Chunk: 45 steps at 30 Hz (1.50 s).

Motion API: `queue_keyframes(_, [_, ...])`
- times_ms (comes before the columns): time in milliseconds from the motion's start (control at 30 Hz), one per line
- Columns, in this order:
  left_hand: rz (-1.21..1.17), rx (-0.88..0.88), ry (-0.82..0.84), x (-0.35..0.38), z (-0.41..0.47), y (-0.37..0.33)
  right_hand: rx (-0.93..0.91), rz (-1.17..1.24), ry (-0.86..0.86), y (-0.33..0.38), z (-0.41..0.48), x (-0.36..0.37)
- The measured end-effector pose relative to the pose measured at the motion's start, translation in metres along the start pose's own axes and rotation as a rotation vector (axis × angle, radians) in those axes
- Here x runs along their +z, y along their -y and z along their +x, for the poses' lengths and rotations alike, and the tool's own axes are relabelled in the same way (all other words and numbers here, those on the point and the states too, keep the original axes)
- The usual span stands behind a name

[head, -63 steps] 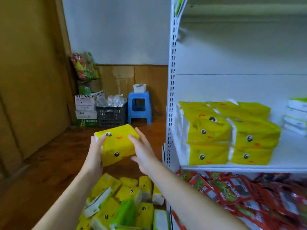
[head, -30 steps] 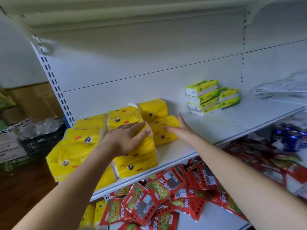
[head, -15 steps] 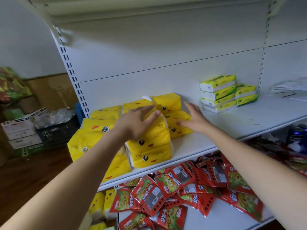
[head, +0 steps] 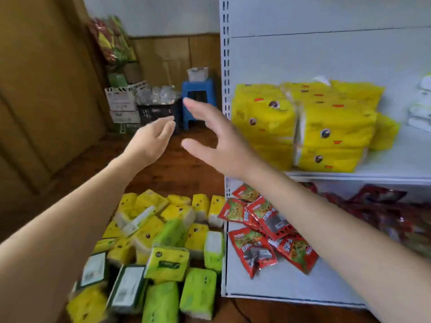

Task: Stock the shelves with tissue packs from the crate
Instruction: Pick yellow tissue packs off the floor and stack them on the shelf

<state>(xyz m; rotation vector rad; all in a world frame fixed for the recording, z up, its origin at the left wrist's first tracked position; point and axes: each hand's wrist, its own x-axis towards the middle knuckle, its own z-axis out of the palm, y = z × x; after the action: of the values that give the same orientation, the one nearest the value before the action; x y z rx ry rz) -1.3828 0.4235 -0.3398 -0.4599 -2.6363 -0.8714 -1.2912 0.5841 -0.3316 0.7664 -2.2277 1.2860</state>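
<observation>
Yellow tissue packs with cartoon faces (head: 310, 127) are stacked on the white shelf (head: 396, 169) at the right. Below my arms lies a heap of yellow and green tissue packs (head: 161, 248); the crate under them is hidden. My left hand (head: 151, 141) and my right hand (head: 217, 141) hover empty in mid-air to the left of the shelf, above the heap. Their fingers are straight and spread, the palms facing each other.
Red snack packets (head: 263, 224) lie on the lower shelf. The perforated shelf upright (head: 225, 66) stands just right of my right hand. At the back are a blue stool (head: 198, 99), a black crate (head: 158, 113), white boxes (head: 121, 103) and a wooden floor.
Both hands have left the stacked yellow packs on the shelf and swung left and out, empty. The view has turned left and down toward the heap of packs.
</observation>
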Motion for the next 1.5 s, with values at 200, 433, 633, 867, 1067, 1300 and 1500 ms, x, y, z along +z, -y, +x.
queue_keyframes(200, [-0.005, -0.326, 0.086, 0.040, -0.086, 0.136, 0.232, 0.048, 0.312, -0.065, -0.043, 0.156])
queue_keyframes(433, [-0.027, -0.590, 0.299, 0.082, -0.151, 0.226, 0.666, 0.042, 0.294, -0.162, -0.104, 0.214])
queue_keyframes(633, [-0.027, -0.670, 0.361, 0.103, -0.152, 0.277, 0.801, 0.023, 0.234, -0.210, -0.121, 0.225])
queue_keyframes(867, [-0.069, -0.656, 0.388, 0.144, -0.133, 0.285, 0.820, -0.018, 0.217, -0.238, -0.140, 0.229])
queue_keyframes(1067, [-0.090, -0.751, 0.499, 0.184, -0.127, 0.301, 0.825, 0.035, 0.188, -0.249, -0.141, 0.237])
queue_keyframes(1300, [-0.136, -0.792, 0.381, 0.194, -0.131, 0.300, 0.870, 0.075, 0.201, -0.252, -0.143, 0.240])
queue_keyframes(1500, [-0.171, -0.761, 0.260, 0.185, -0.135, 0.299, 0.908, 0.094, 0.226, -0.250, -0.142, 0.240])
